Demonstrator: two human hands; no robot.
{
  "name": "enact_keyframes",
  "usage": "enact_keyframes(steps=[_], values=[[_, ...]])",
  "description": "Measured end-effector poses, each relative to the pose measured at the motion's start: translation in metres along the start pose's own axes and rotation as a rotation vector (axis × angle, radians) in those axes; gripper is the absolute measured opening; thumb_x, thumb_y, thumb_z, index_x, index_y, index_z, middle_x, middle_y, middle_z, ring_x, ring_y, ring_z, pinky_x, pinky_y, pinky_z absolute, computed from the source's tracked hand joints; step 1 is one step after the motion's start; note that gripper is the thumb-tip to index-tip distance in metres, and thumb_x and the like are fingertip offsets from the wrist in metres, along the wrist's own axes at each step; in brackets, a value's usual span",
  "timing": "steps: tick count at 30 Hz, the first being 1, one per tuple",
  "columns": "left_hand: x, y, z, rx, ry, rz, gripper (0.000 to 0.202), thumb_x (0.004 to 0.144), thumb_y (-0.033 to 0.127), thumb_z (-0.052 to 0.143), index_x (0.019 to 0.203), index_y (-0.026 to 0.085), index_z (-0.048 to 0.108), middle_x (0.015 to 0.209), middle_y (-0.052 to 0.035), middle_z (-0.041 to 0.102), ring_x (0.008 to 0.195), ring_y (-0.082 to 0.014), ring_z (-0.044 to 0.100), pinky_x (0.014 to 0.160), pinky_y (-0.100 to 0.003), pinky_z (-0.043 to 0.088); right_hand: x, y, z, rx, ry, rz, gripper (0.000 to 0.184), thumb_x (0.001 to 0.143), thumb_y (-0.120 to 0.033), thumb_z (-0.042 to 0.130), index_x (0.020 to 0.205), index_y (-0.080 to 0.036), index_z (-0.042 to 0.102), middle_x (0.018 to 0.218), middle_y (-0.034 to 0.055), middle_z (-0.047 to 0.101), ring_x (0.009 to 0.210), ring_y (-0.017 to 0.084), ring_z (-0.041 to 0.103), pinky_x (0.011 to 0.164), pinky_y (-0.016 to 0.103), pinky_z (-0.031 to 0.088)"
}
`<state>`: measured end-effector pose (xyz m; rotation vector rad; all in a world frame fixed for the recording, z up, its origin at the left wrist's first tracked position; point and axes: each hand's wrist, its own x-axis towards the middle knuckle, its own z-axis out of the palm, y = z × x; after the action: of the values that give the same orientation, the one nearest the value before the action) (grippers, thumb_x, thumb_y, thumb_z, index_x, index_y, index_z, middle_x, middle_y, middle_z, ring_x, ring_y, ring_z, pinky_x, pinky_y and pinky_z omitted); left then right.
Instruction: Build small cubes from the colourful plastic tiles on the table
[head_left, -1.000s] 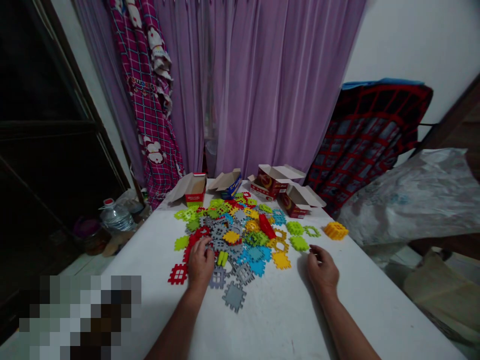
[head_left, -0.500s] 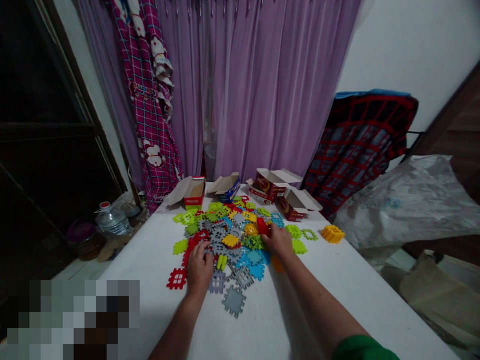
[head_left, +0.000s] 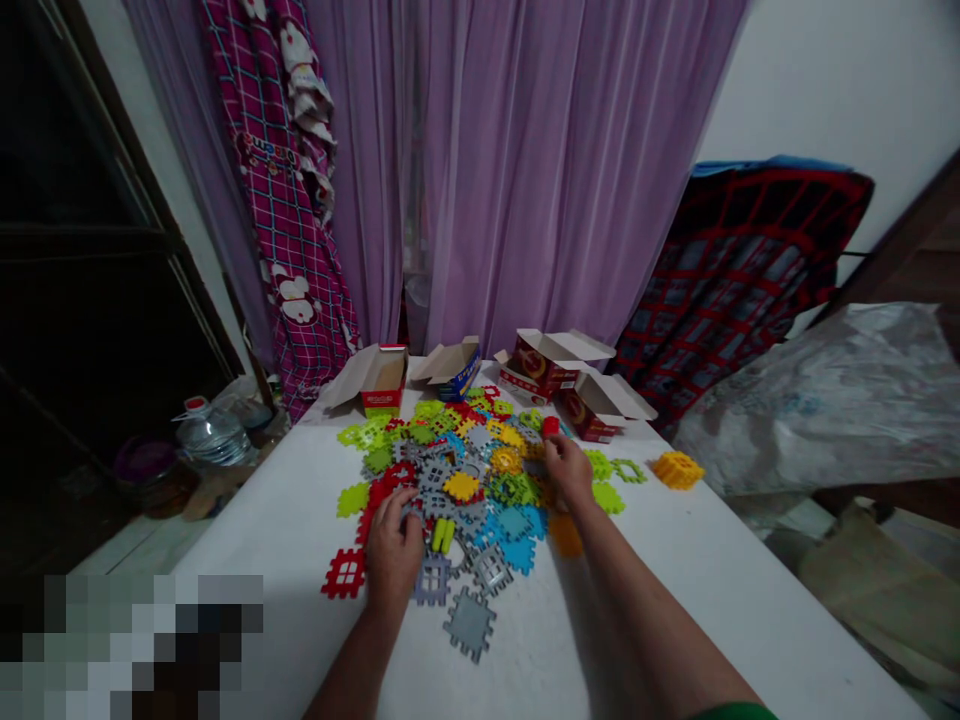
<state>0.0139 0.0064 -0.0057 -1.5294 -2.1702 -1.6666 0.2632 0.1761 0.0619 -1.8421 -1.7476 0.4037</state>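
A pile of interlocking plastic building pieces with notched edges is spread over the white table. My right hand [head_left: 570, 470] is closed on a red building piece [head_left: 551, 426] above the pile's right side. My left hand [head_left: 395, 550] rests at the pile's left edge, fingers loosely bent and apart. Near it are a red window piece [head_left: 345, 573], a lilac window piece [head_left: 432, 580] and two narrow lime pieces [head_left: 443, 535]. A yellow piece [head_left: 461, 487] tops the grey ones. Blue pieces [head_left: 517, 553] lie between my hands, and a grey square [head_left: 470, 622] is at the front.
Along the back stand opened cartons: a red-and-green box [head_left: 383, 395], a blue box [head_left: 459, 381] and two dark red boxes [head_left: 534, 370]. A yellow stack of pieces [head_left: 677, 469] sits near the right edge. Purple curtains [head_left: 510, 180] hang behind the table [head_left: 600, 650].
My right hand has moved right and away from me, and the red piece in it is turned differently. My left hand stays at the pile's edge. The camera view has shifted slightly.
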Motion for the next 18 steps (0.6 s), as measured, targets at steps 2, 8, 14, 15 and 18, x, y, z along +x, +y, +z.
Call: enact_keyframes(steps=[2,8,14,15,18], values=[[0.0,0.0,0.0,-0.006,0.0,-0.008,0.034,0.083,0.023,0.046,0.108,0.023,0.069,0.114,-0.0081,0.071,0.11,-0.024,0.064,0.101,-0.044,0.05,-0.007,-0.004,0.004,-0.049,-0.065,-0.044,0.034,0.091,-0.033,0.048,0.111,-0.024,0.074,0.11,0.006,0.074,0.102,0.023,0.067,0.083,0.029,0.048],[-0.001,0.002,-0.001,-0.013,-0.017,-0.006,0.033,0.085,0.024,0.046,0.108,0.023,0.07,0.113,-0.0081,0.071,0.109,-0.0237,0.064,0.099,-0.043,0.051,-0.012,-0.045,0.006,-0.469,-0.348,-0.238,0.049,0.087,-0.06,0.054,0.109,-0.02,0.073,0.11,0.015,0.073,0.102,0.028,0.068,0.081,0.034,0.048],[0.0,0.003,-0.001,-0.019,-0.015,-0.009,0.033,0.084,0.023,0.046,0.107,0.022,0.07,0.112,-0.0084,0.071,0.108,-0.0235,0.065,0.099,-0.042,0.051,-0.012,-0.056,0.008,-0.341,-0.339,-0.204,0.029,0.084,-0.04,0.061,0.103,-0.021,0.072,0.108,0.0132,0.073,0.102,0.027,0.066,0.081,0.033,0.045],[0.0,0.003,-0.001,-0.019,-0.016,-0.009,0.033,0.084,0.023,0.046,0.107,0.023,0.07,0.111,-0.0083,0.071,0.108,-0.0234,0.065,0.099,-0.042,0.052,-0.012,-0.053,0.006,-0.305,-0.328,-0.197,0.025,0.086,-0.037,0.058,0.099,-0.022,0.072,0.105,0.0111,0.073,0.1,0.026,0.066,0.079,0.032,0.045],[0.0,0.003,0.0,-0.024,-0.013,-0.007,0.033,0.083,0.024,0.046,0.105,0.023,0.07,0.11,-0.0081,0.071,0.107,-0.0231,0.065,0.098,-0.041,0.052,-0.016,-0.035,-0.001,-0.157,-0.289,-0.147,0.021,0.087,-0.033,0.052,0.089,-0.022,0.07,0.091,0.0068,0.072,0.088,0.021,0.064,0.071,0.029,0.042]])
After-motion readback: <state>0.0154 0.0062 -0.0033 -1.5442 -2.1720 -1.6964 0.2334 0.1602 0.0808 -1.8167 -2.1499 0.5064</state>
